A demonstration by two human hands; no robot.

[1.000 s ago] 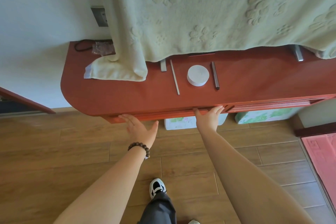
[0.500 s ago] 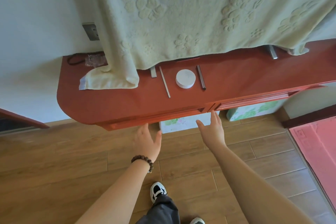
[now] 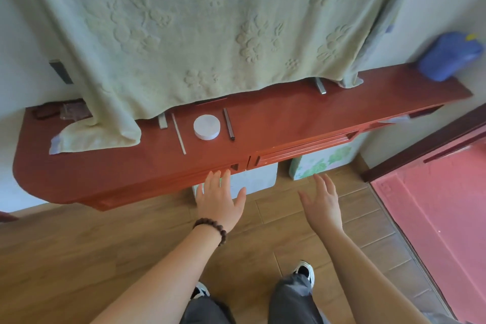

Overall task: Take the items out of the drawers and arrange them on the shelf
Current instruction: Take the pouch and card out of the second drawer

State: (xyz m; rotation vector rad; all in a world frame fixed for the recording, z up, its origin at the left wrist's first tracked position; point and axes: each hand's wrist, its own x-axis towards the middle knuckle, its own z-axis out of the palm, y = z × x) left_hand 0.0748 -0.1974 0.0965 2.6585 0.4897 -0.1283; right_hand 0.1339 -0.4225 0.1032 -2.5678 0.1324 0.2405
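Note:
A long red wooden shelf (image 3: 289,118) runs along the wall, with two closed drawer fronts under its front edge, the left drawer (image 3: 168,184) and the right drawer (image 3: 307,150). On the top lie a white round puck (image 3: 206,127), a thin pale stick (image 3: 178,133) and a dark grey bar (image 3: 228,124). My left hand (image 3: 219,198), with a bead bracelet at the wrist, is open just below the left drawer's right end, fingertips at its edge. My right hand (image 3: 322,198) is open, held apart from the shelf, below the right drawer.
A pale green flowered towel (image 3: 200,34) hangs over something standing on the shelf and pools at the left. A blue object (image 3: 449,56) stands at the far right end. White flowered boxes (image 3: 323,163) sit on the wood floor under the shelf. A pink mat (image 3: 444,205) lies at right.
Both hands have come off the left drawer's front and shifted right along the shelf. The view has swung right too, bringing in the right drawer and the blue object.

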